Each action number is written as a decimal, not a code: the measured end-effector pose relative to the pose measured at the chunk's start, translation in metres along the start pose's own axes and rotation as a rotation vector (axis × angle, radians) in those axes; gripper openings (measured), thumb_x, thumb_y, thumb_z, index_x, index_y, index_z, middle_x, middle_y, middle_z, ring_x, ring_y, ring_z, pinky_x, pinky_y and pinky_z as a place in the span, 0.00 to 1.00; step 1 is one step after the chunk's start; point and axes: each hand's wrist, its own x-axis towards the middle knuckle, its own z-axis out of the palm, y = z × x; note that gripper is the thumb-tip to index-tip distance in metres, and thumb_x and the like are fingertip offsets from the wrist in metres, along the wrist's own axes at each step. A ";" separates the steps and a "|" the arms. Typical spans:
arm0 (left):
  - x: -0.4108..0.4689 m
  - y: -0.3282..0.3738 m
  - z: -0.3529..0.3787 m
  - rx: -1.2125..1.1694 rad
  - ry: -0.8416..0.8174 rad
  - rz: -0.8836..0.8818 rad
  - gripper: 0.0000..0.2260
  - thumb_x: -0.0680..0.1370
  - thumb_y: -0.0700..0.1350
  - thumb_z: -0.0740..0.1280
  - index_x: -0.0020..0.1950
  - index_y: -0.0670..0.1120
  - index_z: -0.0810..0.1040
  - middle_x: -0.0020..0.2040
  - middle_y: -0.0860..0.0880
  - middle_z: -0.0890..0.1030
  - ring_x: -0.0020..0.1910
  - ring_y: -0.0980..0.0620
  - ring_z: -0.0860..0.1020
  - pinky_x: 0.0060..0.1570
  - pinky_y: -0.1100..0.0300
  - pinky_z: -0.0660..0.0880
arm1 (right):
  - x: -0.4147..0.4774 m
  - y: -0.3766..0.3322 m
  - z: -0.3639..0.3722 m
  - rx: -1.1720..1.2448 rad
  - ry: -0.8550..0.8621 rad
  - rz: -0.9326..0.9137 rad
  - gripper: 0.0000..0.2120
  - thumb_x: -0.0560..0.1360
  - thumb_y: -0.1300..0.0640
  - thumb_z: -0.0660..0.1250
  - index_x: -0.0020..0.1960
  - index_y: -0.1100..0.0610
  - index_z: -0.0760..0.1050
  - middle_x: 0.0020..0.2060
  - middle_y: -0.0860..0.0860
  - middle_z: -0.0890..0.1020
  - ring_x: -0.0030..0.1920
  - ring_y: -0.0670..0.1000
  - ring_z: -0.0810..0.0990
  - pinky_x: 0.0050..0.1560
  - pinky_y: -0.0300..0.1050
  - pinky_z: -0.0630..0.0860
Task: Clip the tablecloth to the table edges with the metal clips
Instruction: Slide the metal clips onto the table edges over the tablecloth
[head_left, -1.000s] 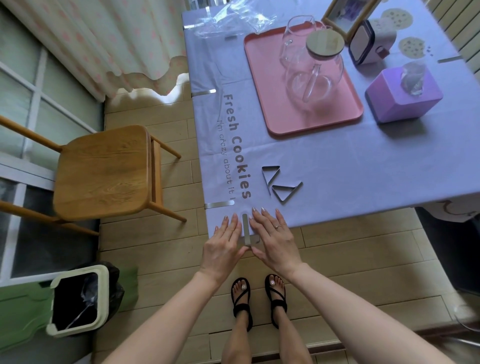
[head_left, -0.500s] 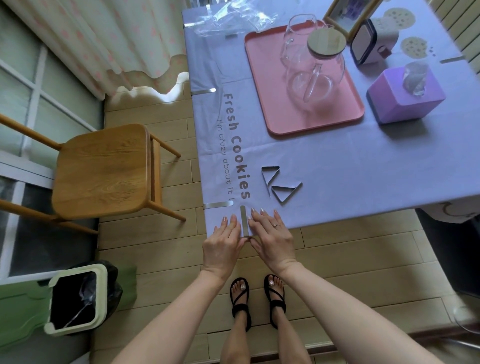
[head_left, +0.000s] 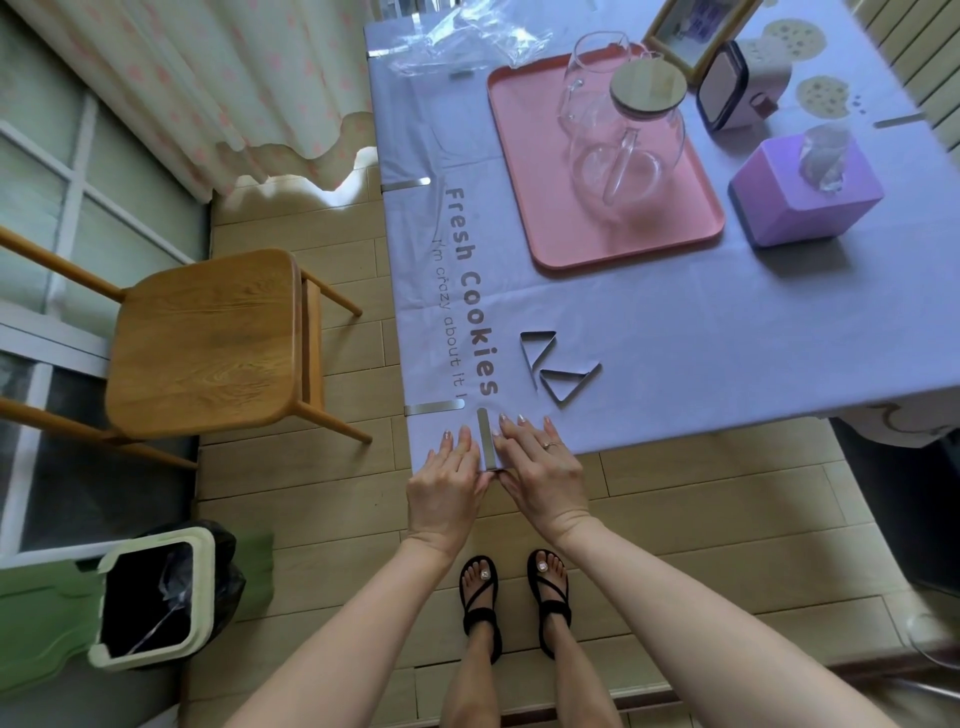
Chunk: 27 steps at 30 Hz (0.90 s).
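A lilac tablecloth (head_left: 675, 322) printed "Fresh Cookies" covers the table. A metal clip (head_left: 486, 437) sits over the near edge close to the left corner. My left hand (head_left: 449, 480) and my right hand (head_left: 540, 467) flank it, fingers straight and flat on the cloth, thumbs against the clip's lower end. Two loose triangular clips (head_left: 556, 366) lie on the cloth just beyond my hands. More clips are fixed on the left edge, one (head_left: 434, 407) by the corner and another (head_left: 406, 184) farther back.
A pink tray (head_left: 540, 218) carries a glass jug. A purple tissue box (head_left: 802, 195), a small white appliance and a picture frame stand farther back. A wooden chair (head_left: 202, 343) stands left of the table, a bin (head_left: 150, 597) at lower left.
The clip has slid farther onto the near table edge, and both hands have moved in with it. Nothing else has moved.
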 end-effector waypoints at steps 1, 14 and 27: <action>-0.001 0.002 -0.001 0.000 -0.016 -0.020 0.23 0.57 0.51 0.82 0.47 0.42 0.84 0.50 0.46 0.84 0.48 0.48 0.83 0.37 0.55 0.81 | 0.001 0.000 -0.002 0.009 -0.021 0.001 0.14 0.72 0.52 0.64 0.54 0.56 0.80 0.55 0.51 0.82 0.55 0.53 0.82 0.60 0.55 0.75; 0.027 0.035 -0.026 -0.289 -0.057 -0.047 0.15 0.69 0.36 0.73 0.54 0.41 0.79 0.58 0.45 0.81 0.57 0.45 0.80 0.55 0.50 0.77 | 0.044 0.060 -0.045 0.091 -0.147 0.274 0.13 0.62 0.68 0.74 0.46 0.60 0.78 0.44 0.56 0.79 0.41 0.60 0.78 0.37 0.48 0.76; 0.089 0.071 -0.046 -0.344 -0.111 0.066 0.18 0.70 0.35 0.69 0.59 0.45 0.77 0.58 0.50 0.79 0.61 0.48 0.74 0.57 0.56 0.68 | 0.058 0.083 -0.106 0.798 -0.379 0.441 0.11 0.70 0.69 0.65 0.37 0.54 0.73 0.33 0.44 0.78 0.34 0.40 0.75 0.40 0.40 0.73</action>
